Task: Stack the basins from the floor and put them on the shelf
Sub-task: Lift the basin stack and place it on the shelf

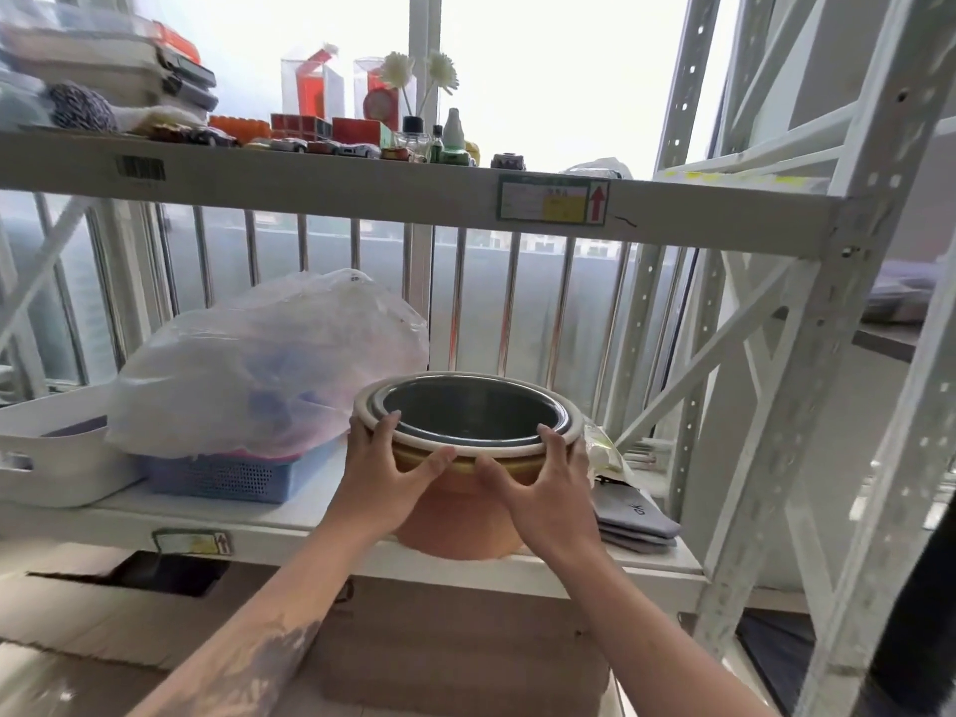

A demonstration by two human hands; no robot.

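A stack of nested basins (pixel 465 421) stands on the white metal shelf (pixel 289 514), near its front edge. The outer basin is orange-tan, with a yellow rim, white rims and a dark grey basin inside. My left hand (pixel 383 473) presses against the near left side of the stack, thumb up on the rim. My right hand (pixel 543 483) holds the near right side, fingers spread over the rims. Both forearms reach in from the bottom of the view.
Left of the stack lies a big clear plastic bag (pixel 269 364) over a blue perforated basket (pixel 227 478), then a white bin (pixel 46 458). Grey folded cloths (pixel 636 520) lie to the right. The upper shelf (pixel 414 194) carries toys and bottles. Cardboard boxes (pixel 455 644) sit below.
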